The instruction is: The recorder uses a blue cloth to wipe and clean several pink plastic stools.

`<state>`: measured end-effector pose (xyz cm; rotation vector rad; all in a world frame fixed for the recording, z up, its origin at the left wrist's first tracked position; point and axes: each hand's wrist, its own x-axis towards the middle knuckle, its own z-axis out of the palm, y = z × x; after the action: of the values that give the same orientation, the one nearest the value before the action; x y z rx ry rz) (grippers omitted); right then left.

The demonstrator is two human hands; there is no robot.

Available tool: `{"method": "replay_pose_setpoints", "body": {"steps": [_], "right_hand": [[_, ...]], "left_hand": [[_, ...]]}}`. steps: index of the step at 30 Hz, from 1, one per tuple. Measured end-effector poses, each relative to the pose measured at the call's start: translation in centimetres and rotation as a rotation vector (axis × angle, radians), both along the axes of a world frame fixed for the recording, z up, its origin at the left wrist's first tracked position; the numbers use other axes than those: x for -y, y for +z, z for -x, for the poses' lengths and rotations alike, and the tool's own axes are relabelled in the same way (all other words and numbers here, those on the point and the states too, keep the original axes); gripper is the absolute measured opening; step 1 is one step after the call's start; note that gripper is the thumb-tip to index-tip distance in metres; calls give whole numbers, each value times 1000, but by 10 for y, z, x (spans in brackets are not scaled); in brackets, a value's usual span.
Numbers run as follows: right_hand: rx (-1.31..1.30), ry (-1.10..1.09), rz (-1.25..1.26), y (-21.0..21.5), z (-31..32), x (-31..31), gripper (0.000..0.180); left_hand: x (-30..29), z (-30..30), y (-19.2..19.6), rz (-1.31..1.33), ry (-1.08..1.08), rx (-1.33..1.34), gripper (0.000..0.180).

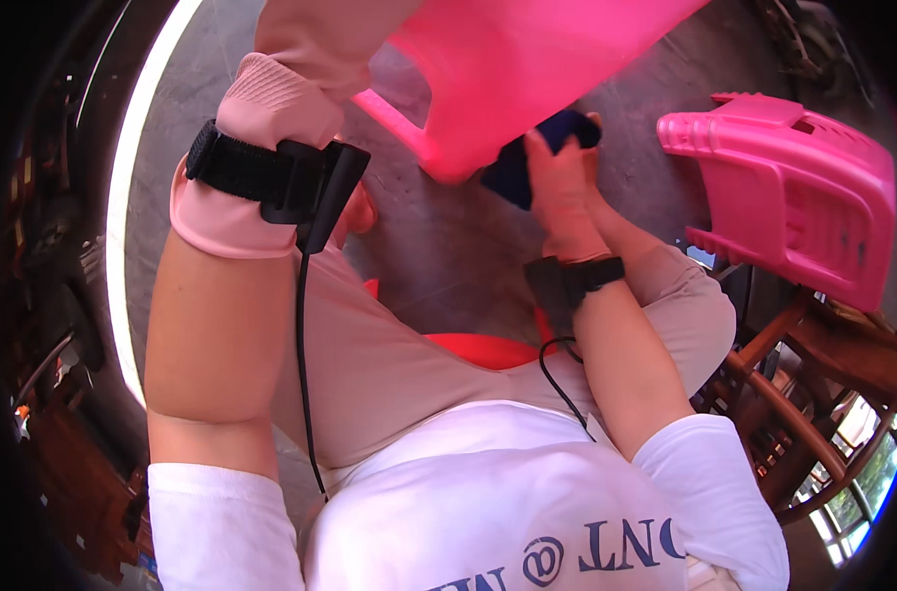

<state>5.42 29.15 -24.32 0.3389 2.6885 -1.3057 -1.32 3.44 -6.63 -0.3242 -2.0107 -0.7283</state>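
A bright pink plastic piece of furniture (507, 69), perhaps a chair or stool, stands tilted in front of me and runs off the top edge. My right hand (562, 192) is closed on a dark blue cloth (510, 177), right by the lower edge of the pink plastic. My left hand (320, 30), in a pale pink rubber glove, reaches up along the left side of the pink plastic. Its fingers are out of sight, so its grip does not show. Black straps with cables circle both my wrists.
Another pink plastic chair (783, 187) lies on the grey floor (419, 266) at the right. Brown wooden furniture (783, 414) stands at the lower right. A red seat edge (483, 349) shows between my legs. A bright white curved strip (123, 227) runs down the left.
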Motion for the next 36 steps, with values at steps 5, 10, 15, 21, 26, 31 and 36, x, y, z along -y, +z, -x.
{"method": "replay_pose_setpoints", "body": {"steps": [5,10,15,21,26,31,36], "right_hand": [[75,-74,122,39,-22,40,73],[156,-133,365,62,-24,34,78],[-408,-85,638,92,-39,53,43],[-23,-19,483,60,-75,55,40],[-270,-60,658,127,-52,58,37],[-252,72,154,52,-39,43,60],[190,-58,366,75,-53,59,70]], "left_hand": [[15,-14,7,49,-94,168,34],[13,-14,2,91,-64,117,34],[10,-12,4,84,-55,100,33],[9,-18,4,-28,-86,213,31],[14,-9,5,139,-83,27,34],[8,-8,9,37,-13,101,35],[14,-8,-1,-38,-80,64,40]]}}
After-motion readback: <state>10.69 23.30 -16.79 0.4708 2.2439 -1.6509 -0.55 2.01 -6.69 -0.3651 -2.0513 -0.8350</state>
